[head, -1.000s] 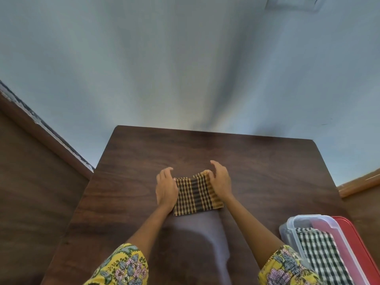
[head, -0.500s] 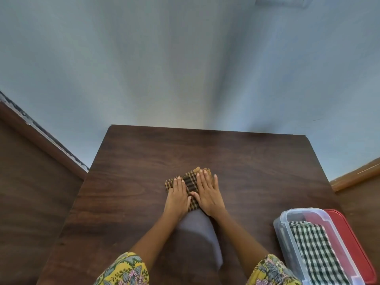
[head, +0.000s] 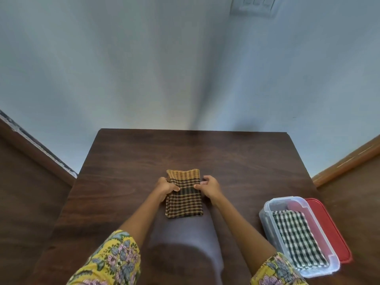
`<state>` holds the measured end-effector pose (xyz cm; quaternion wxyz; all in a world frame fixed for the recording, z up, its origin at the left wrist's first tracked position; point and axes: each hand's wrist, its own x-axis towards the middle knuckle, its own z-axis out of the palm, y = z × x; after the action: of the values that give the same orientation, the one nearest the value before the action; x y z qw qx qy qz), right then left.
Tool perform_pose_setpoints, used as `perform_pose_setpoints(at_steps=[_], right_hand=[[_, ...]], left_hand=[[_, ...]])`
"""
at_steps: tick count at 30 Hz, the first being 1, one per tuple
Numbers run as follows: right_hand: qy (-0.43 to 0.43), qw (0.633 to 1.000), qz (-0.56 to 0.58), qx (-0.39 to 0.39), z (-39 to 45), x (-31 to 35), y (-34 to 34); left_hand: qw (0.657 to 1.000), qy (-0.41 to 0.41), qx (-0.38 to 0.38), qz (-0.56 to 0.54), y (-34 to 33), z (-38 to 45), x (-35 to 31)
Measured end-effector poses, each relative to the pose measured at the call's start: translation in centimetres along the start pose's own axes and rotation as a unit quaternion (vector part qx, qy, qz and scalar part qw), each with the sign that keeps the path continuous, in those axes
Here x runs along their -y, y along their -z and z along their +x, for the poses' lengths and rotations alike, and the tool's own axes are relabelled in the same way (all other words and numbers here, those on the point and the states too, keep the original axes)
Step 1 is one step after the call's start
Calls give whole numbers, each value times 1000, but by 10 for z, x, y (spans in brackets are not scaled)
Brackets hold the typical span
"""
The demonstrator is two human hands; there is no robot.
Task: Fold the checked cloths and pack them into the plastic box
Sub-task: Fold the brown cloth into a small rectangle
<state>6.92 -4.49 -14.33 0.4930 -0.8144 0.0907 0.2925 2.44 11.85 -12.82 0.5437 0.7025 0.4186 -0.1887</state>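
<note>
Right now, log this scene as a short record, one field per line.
surface: dark wooden table
cloth in work: brown checked cloth, folded, flat on the table
left hand: grips the cloth's left edge
right hand: grips the cloth's right edge
container: plastic box, open, at the person's right
packed: black and white checked cloth, inside the box
lid: red lid, under or beside the box; cannot tell

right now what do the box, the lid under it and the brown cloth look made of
Box: clear plastic, glossy; the black-and-white cloth shows through its wall.
Lid: opaque red plastic, probably, smooth with a moulded rim.
Brown checked cloth: woven fabric, matte, likely cotton; soft layered edges, dented where both hands pinch it.
</note>
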Motion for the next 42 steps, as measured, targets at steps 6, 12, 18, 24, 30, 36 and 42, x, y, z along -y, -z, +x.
perform_pose_setpoints(at_steps=[6, 12, 18, 24, 30, 36, 42], right_hand=[[-49, 997, -3, 51, 13, 12, -3], [65, 989, 131, 29, -1, 10, 4], [81, 979, 183, 22, -11, -12, 5], [42, 981, 187, 0, -5, -16, 6], [66, 988, 140, -14, -3, -13, 6], [262, 944, -177, -93, -17, -12, -11], [172, 894, -407, -69, -17, -42, -32]], left_hand=[[995, -39, 67, 69, 11, 0, -13], [991, -131, 13, -23, 17, 4, 0], [975, -211, -53, -32, 3, 6, 26], [960, -252, -105, 65, -2, 6, 39], [957, -240, -151, 63, 2, -3, 32], [883, -378, -184, 208, -10, -15, 24], [849, -317, -90, 414, -24, -4, 35]])
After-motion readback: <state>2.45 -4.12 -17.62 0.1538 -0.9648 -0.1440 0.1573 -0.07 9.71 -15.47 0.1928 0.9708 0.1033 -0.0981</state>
